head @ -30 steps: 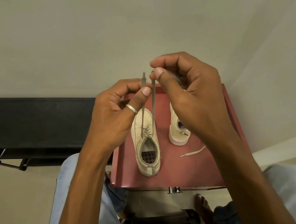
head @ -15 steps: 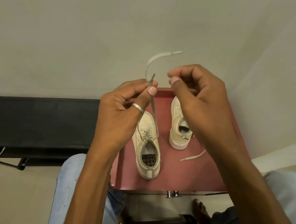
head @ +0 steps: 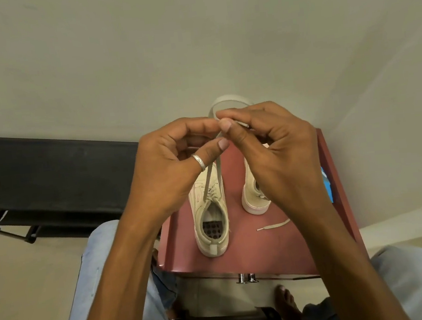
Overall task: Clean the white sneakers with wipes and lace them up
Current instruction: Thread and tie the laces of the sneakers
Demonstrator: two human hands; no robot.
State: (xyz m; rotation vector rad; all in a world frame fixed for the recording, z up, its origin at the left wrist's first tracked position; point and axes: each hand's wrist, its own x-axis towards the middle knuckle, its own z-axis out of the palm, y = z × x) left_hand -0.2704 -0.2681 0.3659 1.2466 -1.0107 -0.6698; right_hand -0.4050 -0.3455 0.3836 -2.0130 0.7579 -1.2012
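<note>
I hold both hands up over the dull red metal table (head: 253, 249), and they meet just above the toe end of the cream-white leather sneaker (head: 200, 210) on the left. My right hand (head: 276, 147) pinches the flat off-white shoelace (head: 219, 169) between thumb and forefinger, where it arches into a loop above the knuckles. My left hand (head: 176, 163) has its fingers curled and its thumb tip pressed against one strand. A second strand passes behind that thumb, and its hold is hidden from me.

From the pinch both strands run down and toward me to the top eyelets, taut and nearly straight. The shoelace's long axis therefore follows that of the sneaker, which lies toe away and heel toward me. The left hand sits over this sneaker. The right is closer to the second cream sneaker (head: 254, 202) just beside it, where a thin loose lace (head: 274, 225) lies on the table.

The sneaker shows neat criss-crosses up to its mouth, so I judge the knot comes next.
</note>
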